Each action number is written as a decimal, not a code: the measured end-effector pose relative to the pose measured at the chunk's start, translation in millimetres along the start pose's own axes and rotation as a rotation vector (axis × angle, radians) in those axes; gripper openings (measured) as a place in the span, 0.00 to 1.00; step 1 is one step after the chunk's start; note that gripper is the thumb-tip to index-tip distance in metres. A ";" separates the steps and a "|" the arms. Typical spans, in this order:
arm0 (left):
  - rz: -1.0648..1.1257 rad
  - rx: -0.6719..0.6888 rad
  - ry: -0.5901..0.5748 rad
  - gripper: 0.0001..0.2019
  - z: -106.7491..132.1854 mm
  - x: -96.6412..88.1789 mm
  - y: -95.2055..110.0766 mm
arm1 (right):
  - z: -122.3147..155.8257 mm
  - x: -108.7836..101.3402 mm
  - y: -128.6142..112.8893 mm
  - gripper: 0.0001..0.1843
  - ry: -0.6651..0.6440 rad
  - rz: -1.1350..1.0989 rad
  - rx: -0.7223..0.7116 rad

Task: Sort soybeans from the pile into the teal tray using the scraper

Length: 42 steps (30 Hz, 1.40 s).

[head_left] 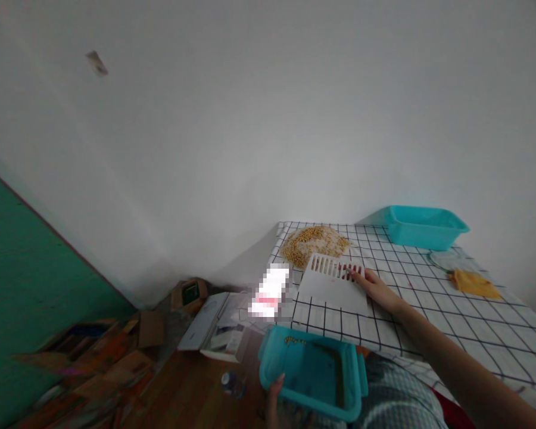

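Note:
My left hand (274, 398) grips the near left edge of a turquoise plastic box (310, 372), its thumb over the rim and its other fingers mostly hidden. The box is at the table's front edge, above my lap, with a few yellowish beans (295, 341) inside. My right hand (377, 290) is closed on the right side of a white slotted board (333, 292), fingers near the slots. Something reddish shows at the right-hand slots, too small to name. Just behind the board, a pile of yellow beans mixed with pale grains (315, 243) lies on the table.
A larger turquoise basin (424, 227) stands at the table's back right, near a yellow cloth (476, 283). A checked cloth (411, 277) covers the table. Cardboard boxes (150, 329) and a bottle (232, 384) are on the floor at left. A blurred-out bright patch (270, 292) is beside the table's left edge.

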<state>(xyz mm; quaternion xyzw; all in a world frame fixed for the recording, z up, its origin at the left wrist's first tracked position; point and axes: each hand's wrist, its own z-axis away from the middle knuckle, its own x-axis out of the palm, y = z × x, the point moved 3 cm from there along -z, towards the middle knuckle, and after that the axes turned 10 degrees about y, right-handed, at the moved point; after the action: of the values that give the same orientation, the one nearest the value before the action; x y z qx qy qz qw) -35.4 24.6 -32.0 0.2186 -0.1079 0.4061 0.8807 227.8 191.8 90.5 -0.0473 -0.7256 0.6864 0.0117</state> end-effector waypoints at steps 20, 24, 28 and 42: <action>0.037 0.041 0.028 0.32 1.6 -0.3 2.8 | -25.9 -41.6 15.5 0.19 0.424 -0.270 0.058; 0.017 0.048 0.021 0.32 -1.5 0.3 1.4 | -24.2 -39.2 16.0 0.19 0.353 -0.156 0.010; 0.031 0.064 0.023 0.34 -1.9 1.1 0.9 | -26.2 -30.2 16.8 0.19 0.231 -0.015 -0.028; 0.000 0.027 0.011 0.34 5.1 4.2 -0.3 | -42.6 -51.9 26.5 0.22 0.525 -0.023 -0.127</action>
<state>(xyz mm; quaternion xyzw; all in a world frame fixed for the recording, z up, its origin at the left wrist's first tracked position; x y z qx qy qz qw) -32.5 24.9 -26.0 0.2280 -0.0974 0.4088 0.8783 284.4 231.2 69.0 -0.2161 -0.7397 0.6037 0.2040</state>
